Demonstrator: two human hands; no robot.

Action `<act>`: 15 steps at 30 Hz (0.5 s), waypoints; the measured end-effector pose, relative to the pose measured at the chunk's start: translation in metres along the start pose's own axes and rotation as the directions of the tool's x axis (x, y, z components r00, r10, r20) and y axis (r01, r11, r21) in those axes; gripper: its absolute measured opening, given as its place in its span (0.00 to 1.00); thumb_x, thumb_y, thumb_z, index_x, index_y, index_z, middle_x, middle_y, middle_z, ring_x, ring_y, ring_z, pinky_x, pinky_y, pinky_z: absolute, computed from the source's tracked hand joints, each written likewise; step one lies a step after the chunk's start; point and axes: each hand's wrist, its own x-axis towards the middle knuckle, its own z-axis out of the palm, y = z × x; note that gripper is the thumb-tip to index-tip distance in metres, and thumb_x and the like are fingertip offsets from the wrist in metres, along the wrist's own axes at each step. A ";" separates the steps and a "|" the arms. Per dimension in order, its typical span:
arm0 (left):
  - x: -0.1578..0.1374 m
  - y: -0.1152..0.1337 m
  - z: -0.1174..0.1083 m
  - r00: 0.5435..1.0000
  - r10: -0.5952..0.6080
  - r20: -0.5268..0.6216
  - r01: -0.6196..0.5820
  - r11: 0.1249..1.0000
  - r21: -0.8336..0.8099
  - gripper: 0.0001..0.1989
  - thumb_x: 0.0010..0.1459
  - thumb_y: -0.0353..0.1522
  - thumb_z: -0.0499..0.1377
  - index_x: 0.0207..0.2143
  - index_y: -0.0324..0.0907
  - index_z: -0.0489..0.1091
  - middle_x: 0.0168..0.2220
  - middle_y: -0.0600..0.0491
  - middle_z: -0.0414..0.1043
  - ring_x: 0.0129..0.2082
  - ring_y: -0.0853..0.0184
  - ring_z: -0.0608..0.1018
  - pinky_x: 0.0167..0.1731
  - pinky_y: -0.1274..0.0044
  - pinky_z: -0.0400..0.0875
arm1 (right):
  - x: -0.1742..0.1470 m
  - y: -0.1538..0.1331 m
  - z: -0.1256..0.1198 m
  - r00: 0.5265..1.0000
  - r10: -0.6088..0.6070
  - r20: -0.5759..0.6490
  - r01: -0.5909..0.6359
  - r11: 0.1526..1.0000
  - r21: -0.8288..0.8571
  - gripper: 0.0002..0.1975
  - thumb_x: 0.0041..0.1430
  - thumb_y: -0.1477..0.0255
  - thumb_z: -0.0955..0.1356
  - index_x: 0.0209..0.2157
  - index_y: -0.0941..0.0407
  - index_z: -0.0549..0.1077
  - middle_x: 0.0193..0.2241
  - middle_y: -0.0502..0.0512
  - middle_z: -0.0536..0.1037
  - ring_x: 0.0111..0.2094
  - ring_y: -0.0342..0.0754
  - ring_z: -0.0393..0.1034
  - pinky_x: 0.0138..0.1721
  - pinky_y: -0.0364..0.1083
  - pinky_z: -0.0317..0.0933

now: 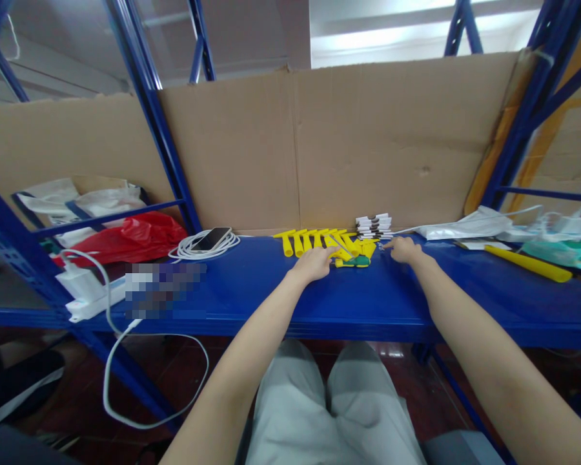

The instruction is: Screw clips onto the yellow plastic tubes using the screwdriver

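At the right end of a row of yellow plastic pieces (303, 244), my left hand (314, 263) is closed, with its fingertips on one yellow piece (337, 243). A screwdriver (356, 261) with a green and yellow handle lies just right of those fingers. My right hand (403, 250) reaches down to the tabletop with its fingers drawn together. Small shiny bits (381, 246) lie at its fingertips, too small to name. Whether those fingers pinch one is not clear. Behind, between the hands, stands a stack of small white and dark pieces (374, 226).
Cardboard (368, 135) walls the back of the blue table (252, 290). At left are a phone (212, 239) on a coiled white cable, a red bag (140, 236) and a power strip (97, 303). A yellow tube (527, 263) and plastic bags (465, 224) lie at right.
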 end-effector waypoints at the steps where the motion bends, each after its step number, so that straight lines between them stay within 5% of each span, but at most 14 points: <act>1: 0.000 0.000 0.000 1.000 0.002 0.002 -0.002 1.000 -0.012 0.21 0.50 0.24 0.61 0.47 0.48 0.73 0.47 0.48 0.74 0.52 0.56 0.71 0.54 0.67 0.59 | -0.001 -0.001 0.000 1.000 -0.007 0.002 0.007 1.000 -0.002 0.24 0.53 0.77 0.61 0.51 0.51 0.74 0.55 0.63 0.67 0.57 0.65 0.57 0.53 0.65 0.54; 15: 0.001 0.000 0.003 0.986 0.141 0.088 -0.149 0.984 0.094 0.19 0.53 0.28 0.60 0.47 0.54 0.73 0.47 0.54 0.75 0.48 0.60 0.75 0.49 0.73 0.65 | 0.001 -0.006 0.001 0.999 0.031 0.022 -0.031 0.999 -0.018 0.17 0.55 0.73 0.62 0.44 0.53 0.77 0.51 0.63 0.71 0.55 0.63 0.61 0.52 0.63 0.56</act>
